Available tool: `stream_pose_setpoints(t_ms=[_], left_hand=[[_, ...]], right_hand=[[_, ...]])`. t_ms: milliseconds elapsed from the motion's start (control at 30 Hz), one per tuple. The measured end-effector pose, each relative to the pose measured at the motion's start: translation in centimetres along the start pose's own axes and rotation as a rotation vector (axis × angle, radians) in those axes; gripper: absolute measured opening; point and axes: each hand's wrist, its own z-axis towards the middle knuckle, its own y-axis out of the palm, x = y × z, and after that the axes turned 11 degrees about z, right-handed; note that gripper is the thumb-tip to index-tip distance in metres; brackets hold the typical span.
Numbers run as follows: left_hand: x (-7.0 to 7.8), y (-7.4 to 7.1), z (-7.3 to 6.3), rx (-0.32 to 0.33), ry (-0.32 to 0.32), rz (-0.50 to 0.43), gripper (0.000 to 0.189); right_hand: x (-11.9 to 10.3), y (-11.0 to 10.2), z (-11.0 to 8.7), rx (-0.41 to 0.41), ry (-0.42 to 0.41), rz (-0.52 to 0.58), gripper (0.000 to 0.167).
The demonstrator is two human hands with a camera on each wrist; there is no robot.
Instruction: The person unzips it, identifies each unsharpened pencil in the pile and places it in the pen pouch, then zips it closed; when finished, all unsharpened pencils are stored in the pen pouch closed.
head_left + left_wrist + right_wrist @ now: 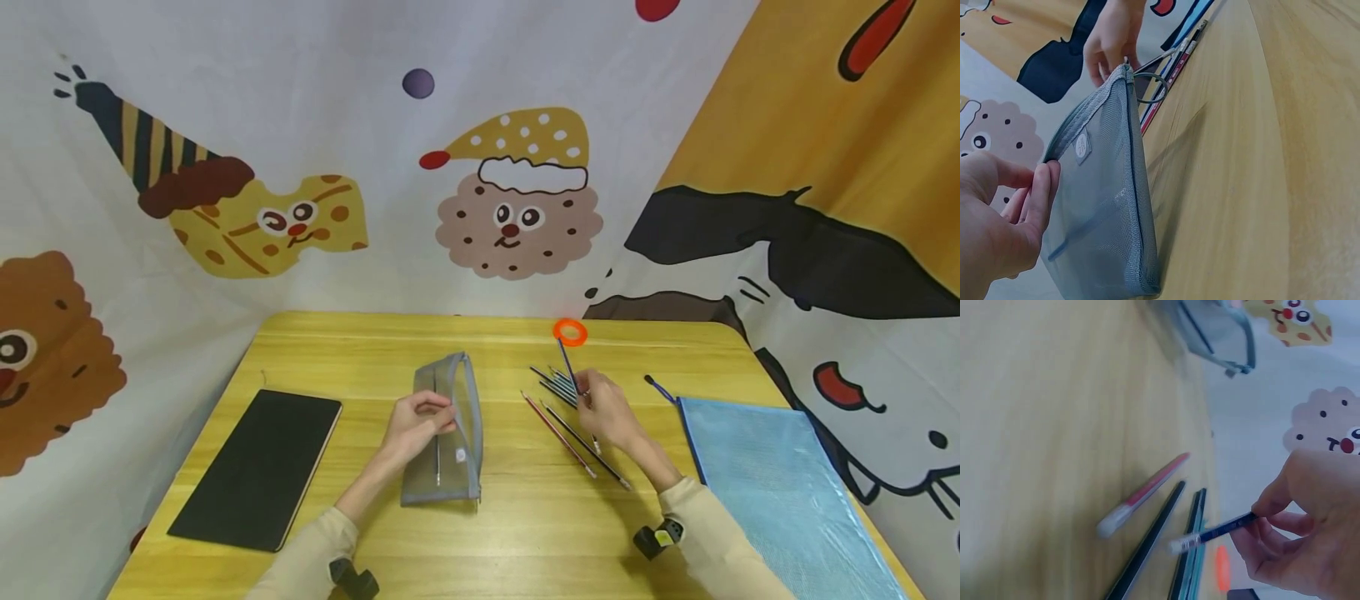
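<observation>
My left hand pinches the rim of a grey mesh pencil case, which stands propped with its zipped top spread apart. Through its see-through side a pencil shows inside, in the left wrist view. To the right, my right hand grips a dark blue pencil between thumb and fingers, above the loose pencils; its eraser end points down in the right wrist view. Below lie a red pencil, a black pencil and a bunch of several dark and blue-grey pencils.
A black notebook lies at the left of the wooden table. On the right is a blue mesh bag with a corded zip pull. An orange ring sits near the back edge, before a printed cloth backdrop.
</observation>
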Motion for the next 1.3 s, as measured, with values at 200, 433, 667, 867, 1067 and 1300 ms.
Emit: stream_pose_setpoints(t_ms=[200, 433, 667, 867, 1067, 1300], left_hand=[[-0.1, 0.2, 0.1, 0.003, 0.001, -0.008, 0.018], [-0.3, 0.4, 0.0, -0.002, 0.013, -0.012, 0.018], [-0.2, 0.5, 0.1, -0.001, 0.015, -0.032, 0.017], [-0.1, 0.6, 0.0, -0.002, 0.009, -0.033, 0.018], [-0.3, 0.8, 0.1, -0.018, 0.007, -0.052, 0.018], [-0.4, 0.7, 0.1, -0.042, 0.048, -0.061, 0.019]], right_hand=[[-1.3, 0.2, 0.9, 0.010, 0.092, 0.122, 0.038], [-2.6, 1.3, 1.6, 0.067, 0.153, 0.264, 0.040], [-4.0, 3.1, 2.0, 0.109, 0.167, 0.435, 0.041], [-4.8, 5.2, 2.6, 0.132, 0.238, 0.620, 0.041], [-5.8, 7.0, 2.9, 0.119, 0.237, 0.738, 0.040], [-6.9, 8.8, 2.8, 0.065, 0.225, 0.778, 0.040]])
